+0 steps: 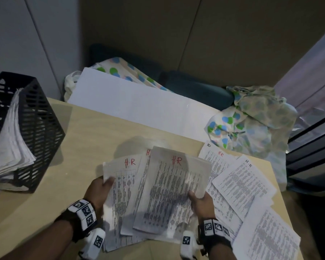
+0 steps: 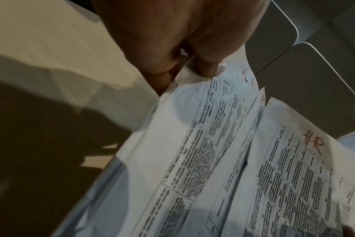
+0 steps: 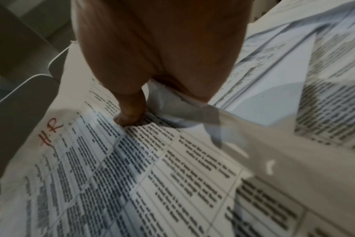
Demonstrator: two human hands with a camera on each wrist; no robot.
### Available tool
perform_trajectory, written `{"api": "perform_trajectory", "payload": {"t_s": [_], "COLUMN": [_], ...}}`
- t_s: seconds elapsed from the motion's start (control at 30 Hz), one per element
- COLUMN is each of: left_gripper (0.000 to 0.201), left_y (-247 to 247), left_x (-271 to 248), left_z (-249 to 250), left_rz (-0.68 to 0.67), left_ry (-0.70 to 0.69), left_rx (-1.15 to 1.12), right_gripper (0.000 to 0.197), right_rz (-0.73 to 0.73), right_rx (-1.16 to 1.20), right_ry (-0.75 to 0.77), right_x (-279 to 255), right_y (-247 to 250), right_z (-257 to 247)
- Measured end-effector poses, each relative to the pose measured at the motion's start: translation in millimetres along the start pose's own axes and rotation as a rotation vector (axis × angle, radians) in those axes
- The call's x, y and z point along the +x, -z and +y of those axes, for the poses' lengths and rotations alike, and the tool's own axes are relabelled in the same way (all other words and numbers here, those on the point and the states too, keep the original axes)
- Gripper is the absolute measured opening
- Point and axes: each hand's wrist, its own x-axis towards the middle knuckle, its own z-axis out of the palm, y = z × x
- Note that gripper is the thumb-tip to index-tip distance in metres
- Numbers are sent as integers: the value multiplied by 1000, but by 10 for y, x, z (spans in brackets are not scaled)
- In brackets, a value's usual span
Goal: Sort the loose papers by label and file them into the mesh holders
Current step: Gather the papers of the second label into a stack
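The fanned HR papers [image 1: 158,192], print blurred beyond the red labels, are held above the table [image 1: 83,132], left hand [image 1: 99,190] and right hand [image 1: 200,201] each pinching an edge, thumbs clear only in wrist views, mesh holder [image 1: 36,128] cut off at left

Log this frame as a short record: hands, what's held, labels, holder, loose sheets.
left hand: grips left edge of fanned papers
right hand: pinches their right edge
labels: red "HR" on the held sheets
mesh holder: black, table's left, already holds papers
loose sheets: spread on table at right, two visibly marked HR
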Motion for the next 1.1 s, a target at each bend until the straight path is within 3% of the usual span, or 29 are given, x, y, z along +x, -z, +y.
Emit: {"api": "perform_trajectory", "payload": {"t_s": [0.13, 0.23, 0.3, 0.47, 0.67, 0.7, 0.8, 0.83, 0.87, 0.93, 1.03, 1.07, 1.1], "left_gripper": [24, 14, 22, 26, 32, 37, 95, 102, 100, 83, 38, 42, 58], "left_y": [-91, -172, -214, -224, -178, -151, -150, -166, -204, -186, -205, -211, -221], "left_x": [-30, -43, -22, -14, -73, -81, 19, 84, 152, -79, -175, -193, -184], "left_z": [49, 90, 66, 112, 143, 135, -28, -154, -266, 65, 260, 305, 304], "left_rz": [-25, -73, -118, -224, -250, -233, -167, -163, -170, -226, -208, -219, -224], "left_ry": [-15, -29, -2, 157, 182, 216, 465, 500, 494, 448, 130, 48, 28], "left_rx": [-55, -63, -53, -326, -352, -387, -449, -484, -533, -527, -455, -403, -346], "right_gripper": [20, 21, 30, 41, 14, 17, 27, 31, 35, 48, 66, 64, 61], "right_rz": [-23, -130, -215, -289, -277, -279, -281, -279, -277, -290, -330, -340, -342], "right_rx": [26, 46, 42, -12, 93, 102, 43, 22, 9, -13, -51, -84, -97], "right_ry": [37, 44, 38, -61, -143, -148, -120, -103, -92, -65, -9, 22, 49], "right_x": [7, -32, -91, -153, -156, -158, -172, -167, -153, -83, -67, -74, -116], "right_y": [-56, -216, -351, -590, -572, -569, -592, -609, -631, -694, -764, -788, -798], "right_z": [-70, -144, -172, -127, -199, -202, -210, -204, -185, -99, -69, -90, -161]}}
